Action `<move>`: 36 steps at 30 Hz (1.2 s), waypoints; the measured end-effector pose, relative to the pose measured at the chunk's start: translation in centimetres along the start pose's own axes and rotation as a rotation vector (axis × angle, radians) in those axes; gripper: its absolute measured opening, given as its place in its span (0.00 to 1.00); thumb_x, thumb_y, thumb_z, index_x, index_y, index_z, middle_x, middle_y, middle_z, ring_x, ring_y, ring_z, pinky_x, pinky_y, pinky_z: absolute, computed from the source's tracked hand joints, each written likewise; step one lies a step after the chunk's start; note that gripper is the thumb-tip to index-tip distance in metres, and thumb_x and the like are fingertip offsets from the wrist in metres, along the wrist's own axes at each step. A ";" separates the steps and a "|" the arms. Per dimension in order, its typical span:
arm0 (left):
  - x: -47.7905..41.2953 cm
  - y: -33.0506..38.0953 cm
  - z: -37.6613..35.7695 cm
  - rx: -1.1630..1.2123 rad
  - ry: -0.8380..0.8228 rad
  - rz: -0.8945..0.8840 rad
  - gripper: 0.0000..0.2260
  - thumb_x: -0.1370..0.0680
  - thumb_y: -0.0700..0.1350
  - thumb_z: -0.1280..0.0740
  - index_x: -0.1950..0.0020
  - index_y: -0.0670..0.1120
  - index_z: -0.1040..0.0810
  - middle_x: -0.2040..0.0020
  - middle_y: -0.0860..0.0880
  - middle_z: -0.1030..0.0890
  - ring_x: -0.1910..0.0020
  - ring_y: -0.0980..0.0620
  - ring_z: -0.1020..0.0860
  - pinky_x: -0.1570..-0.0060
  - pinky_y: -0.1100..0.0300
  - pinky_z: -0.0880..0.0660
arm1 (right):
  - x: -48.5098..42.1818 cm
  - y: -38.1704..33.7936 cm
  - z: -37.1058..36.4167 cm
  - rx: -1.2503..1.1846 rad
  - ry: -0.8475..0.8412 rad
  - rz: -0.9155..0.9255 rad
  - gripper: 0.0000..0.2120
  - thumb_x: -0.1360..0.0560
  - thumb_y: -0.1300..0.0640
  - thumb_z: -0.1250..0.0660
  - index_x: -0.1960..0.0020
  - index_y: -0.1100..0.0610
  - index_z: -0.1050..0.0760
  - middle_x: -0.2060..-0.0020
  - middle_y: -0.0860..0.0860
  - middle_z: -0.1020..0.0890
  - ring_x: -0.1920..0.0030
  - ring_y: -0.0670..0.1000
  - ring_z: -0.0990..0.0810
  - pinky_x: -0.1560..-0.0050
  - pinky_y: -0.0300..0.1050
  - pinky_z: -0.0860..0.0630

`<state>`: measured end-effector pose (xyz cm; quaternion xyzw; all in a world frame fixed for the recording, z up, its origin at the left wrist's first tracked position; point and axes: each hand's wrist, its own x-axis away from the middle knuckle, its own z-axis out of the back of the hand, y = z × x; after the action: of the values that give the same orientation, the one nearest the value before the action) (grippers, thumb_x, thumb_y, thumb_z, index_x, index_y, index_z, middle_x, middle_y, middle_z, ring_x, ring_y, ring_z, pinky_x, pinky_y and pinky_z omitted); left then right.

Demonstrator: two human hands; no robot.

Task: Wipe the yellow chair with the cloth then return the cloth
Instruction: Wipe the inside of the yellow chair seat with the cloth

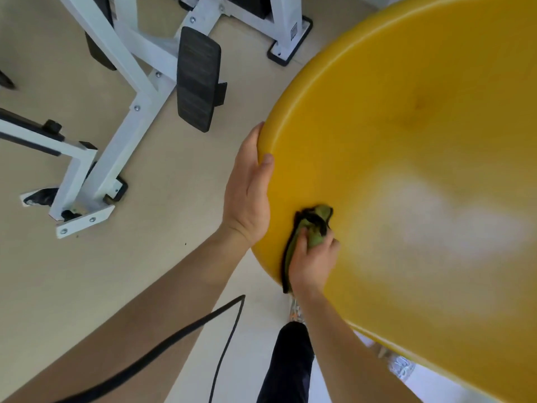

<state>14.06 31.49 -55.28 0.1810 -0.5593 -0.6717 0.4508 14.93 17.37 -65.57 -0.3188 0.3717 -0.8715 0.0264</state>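
Observation:
The yellow chair (406, 126) is a large smooth round shell that fills the right half of the view. My left hand (247, 193) grips its left rim, with the thumb over the inside and the fingers behind the edge. My right hand (312, 260) holds a crumpled green cloth with dark trim (315, 225) and presses it on the inner surface near the lower left rim. A pale glare patch lies on the shell to the right of the cloth.
White metal gym equipment (128, 117) with a black foot pad (197, 80) stands on the beige floor at upper left. A black cable (203, 327) hangs across my left forearm. My dark trouser leg (290, 365) and shoes show below the chair.

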 end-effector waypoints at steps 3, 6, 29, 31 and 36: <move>-0.1 0.0 -0.1 -0.008 -0.001 0.006 0.31 0.22 0.62 0.47 0.21 0.51 0.41 0.27 0.49 0.30 0.31 0.48 0.28 0.34 0.40 0.28 | -1.7 -3.5 0.0 -0.117 -0.018 -0.173 0.26 0.18 0.52 0.37 0.25 0.62 0.36 0.34 0.63 0.28 0.34 0.65 0.27 0.36 0.51 0.33; 0.0 0.2 0.0 0.045 -0.013 0.038 0.32 0.21 0.64 0.47 0.20 0.50 0.41 0.24 0.50 0.32 0.26 0.50 0.32 0.28 0.42 0.34 | -3.5 -12.8 0.1 -0.433 0.071 0.054 0.19 0.18 0.54 0.37 0.31 0.61 0.31 0.37 0.59 0.24 0.37 0.58 0.25 0.35 0.48 0.30; -11.7 10.6 -7.5 -1.052 -0.026 -0.448 0.25 0.16 0.52 0.45 0.21 0.47 0.42 0.25 0.47 0.31 0.33 0.47 0.27 0.43 0.53 0.28 | -13.0 -12.0 1.2 -0.496 0.298 -0.004 0.21 0.20 0.51 0.34 0.31 0.60 0.31 0.41 0.58 0.25 0.39 0.59 0.24 0.37 0.54 0.27; -11.4 10.2 -7.7 -1.129 0.001 -0.467 0.27 0.18 0.49 0.41 0.20 0.46 0.44 0.23 0.46 0.34 0.32 0.46 0.28 0.40 0.51 0.26 | -12.2 -7.4 0.2 -0.359 0.228 -0.359 0.27 0.19 0.48 0.36 0.26 0.62 0.37 0.35 0.63 0.29 0.35 0.66 0.28 0.34 0.56 0.30; -11.5 10.8 -8.4 -1.192 -0.015 -0.419 0.31 0.20 0.47 0.38 0.20 0.45 0.47 0.21 0.44 0.38 0.27 0.44 0.33 0.36 0.48 0.29 | -17.0 -15.1 4.9 -0.535 0.372 -0.323 0.25 0.17 0.52 0.38 0.25 0.63 0.39 0.32 0.64 0.30 0.33 0.64 0.29 0.34 0.51 0.32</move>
<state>30.76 36.17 -50.99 -0.0001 -0.0447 -0.9432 0.3292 34.11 29.95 -62.10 -0.2052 0.5298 -0.7794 -0.2642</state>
